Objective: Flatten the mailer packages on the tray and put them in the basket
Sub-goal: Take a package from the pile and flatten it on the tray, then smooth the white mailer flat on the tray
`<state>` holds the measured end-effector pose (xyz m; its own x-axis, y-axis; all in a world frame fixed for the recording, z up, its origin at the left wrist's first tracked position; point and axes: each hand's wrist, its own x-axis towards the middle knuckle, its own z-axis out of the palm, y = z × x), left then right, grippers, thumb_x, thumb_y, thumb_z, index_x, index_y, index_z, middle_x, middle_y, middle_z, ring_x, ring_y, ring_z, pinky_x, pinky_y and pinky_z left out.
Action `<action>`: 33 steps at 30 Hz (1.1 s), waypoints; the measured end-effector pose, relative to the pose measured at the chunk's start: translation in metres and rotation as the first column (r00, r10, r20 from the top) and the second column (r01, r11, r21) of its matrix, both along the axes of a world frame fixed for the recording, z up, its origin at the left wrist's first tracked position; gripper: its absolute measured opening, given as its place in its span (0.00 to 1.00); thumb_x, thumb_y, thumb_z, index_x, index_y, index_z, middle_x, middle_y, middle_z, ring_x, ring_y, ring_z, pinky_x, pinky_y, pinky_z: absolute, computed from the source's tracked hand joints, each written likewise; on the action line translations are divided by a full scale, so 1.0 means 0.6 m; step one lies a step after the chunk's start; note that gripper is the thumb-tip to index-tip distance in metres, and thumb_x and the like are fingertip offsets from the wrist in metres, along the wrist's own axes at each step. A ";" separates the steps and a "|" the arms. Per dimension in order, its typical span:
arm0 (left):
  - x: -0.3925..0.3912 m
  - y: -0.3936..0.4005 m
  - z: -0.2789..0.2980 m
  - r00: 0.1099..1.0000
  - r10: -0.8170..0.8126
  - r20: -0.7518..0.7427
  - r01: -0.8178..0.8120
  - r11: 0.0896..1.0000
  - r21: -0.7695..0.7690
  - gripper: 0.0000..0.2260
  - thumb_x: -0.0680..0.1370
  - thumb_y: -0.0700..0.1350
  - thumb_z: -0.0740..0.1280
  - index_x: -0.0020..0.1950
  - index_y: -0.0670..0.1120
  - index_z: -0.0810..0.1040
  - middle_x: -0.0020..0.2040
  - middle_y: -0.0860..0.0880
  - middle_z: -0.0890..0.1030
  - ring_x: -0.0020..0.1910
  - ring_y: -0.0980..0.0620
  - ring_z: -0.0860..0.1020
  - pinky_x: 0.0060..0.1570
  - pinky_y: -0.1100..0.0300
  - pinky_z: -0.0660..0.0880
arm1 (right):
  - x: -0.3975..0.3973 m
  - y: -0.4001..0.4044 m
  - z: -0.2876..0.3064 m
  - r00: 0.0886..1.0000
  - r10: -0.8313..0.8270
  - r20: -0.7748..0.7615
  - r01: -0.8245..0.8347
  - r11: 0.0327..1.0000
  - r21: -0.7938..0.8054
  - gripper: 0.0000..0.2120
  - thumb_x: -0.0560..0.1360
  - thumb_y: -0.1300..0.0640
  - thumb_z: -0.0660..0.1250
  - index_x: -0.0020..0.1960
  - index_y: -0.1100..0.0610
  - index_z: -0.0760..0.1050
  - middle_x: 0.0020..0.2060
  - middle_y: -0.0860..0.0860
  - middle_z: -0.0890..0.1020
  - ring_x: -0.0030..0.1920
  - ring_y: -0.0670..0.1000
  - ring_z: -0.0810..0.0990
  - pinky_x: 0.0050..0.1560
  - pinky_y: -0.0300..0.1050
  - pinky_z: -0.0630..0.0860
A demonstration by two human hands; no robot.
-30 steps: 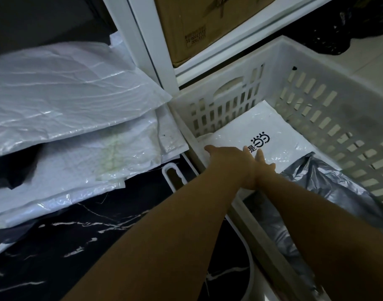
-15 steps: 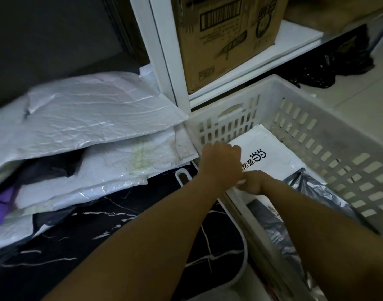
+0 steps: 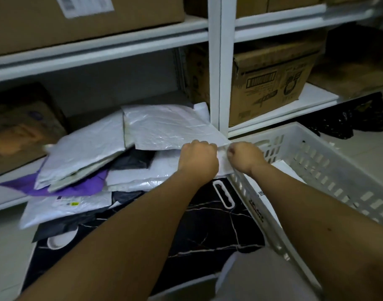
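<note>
A pile of mailers lies on the black marble-pattern tray (image 3: 208,227). On top sits a white bubble mailer (image 3: 164,127), with more white ones, a purple mailer (image 3: 84,187) and a black mailer (image 3: 132,159) under it. My left hand (image 3: 198,157) and my right hand (image 3: 244,157) are both curled tight at the pile's near right corner, gripping white mailer material there. Which white mailer they hold is hard to tell. The white slotted basket (image 3: 321,168) stands just right of the tray, and a white printed mailer (image 3: 283,168) lies inside it.
A white shelf post (image 3: 219,66) rises right behind the pile. Cardboard boxes (image 3: 271,83) fill the shelves. The basket's near rim touches the tray's right handle (image 3: 224,195). Black bags (image 3: 347,122) lie on the floor at the far right.
Both hands left the white mailer in the basket and moved left and up to the pile's corner, where they now grip. The view tilted up, showing more shelves.
</note>
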<state>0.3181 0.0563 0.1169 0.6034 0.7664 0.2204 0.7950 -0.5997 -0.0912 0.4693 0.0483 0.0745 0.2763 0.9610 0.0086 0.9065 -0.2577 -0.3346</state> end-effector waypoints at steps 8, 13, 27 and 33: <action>-0.168 0.007 0.040 0.983 0.141 0.118 -0.146 0.989 0.038 0.07 0.78 0.42 0.58 0.48 0.44 0.75 0.46 0.46 0.77 0.50 0.45 0.73 0.42 0.55 0.65 | -0.190 0.038 0.080 0.955 0.154 0.255 -0.192 0.973 0.130 0.28 0.77 0.41 0.62 0.70 0.56 0.65 0.63 0.56 0.71 0.58 0.58 0.75 0.49 0.49 0.71; -0.251 0.008 0.039 0.958 0.211 0.193 -0.211 0.977 -0.021 0.09 0.77 0.42 0.60 0.51 0.42 0.78 0.50 0.43 0.79 0.51 0.42 0.75 0.43 0.53 0.69 | -0.261 0.068 0.062 0.947 0.040 0.320 -0.056 0.998 0.041 0.37 0.77 0.35 0.59 0.76 0.55 0.53 0.68 0.57 0.64 0.57 0.60 0.77 0.41 0.48 0.68; -0.318 -0.011 0.071 0.720 0.570 0.395 -0.385 0.803 -0.455 0.21 0.83 0.50 0.49 0.55 0.38 0.76 0.56 0.37 0.78 0.56 0.38 0.75 0.50 0.53 0.68 | -0.295 -0.002 0.137 0.811 0.051 0.583 -0.222 0.949 0.226 0.10 0.76 0.59 0.63 0.55 0.58 0.78 0.51 0.56 0.78 0.43 0.59 0.80 0.36 0.44 0.63; -0.309 -0.091 0.107 0.546 0.714 0.439 -0.105 0.579 -0.809 0.25 0.81 0.61 0.50 0.63 0.44 0.73 0.53 0.41 0.80 0.49 0.42 0.80 0.49 0.55 0.74 | -0.336 -0.096 0.147 0.735 0.199 0.648 -0.409 0.893 0.190 0.05 0.69 0.60 0.70 0.45 0.57 0.81 0.41 0.55 0.80 0.39 0.56 0.79 0.33 0.42 0.63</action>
<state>0.1325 0.0018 0.1812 0.0652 0.9610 -0.2686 0.5729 0.1844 0.7986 0.2676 -0.0093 0.1629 -0.1945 0.9092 0.3682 0.9526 0.0855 0.2920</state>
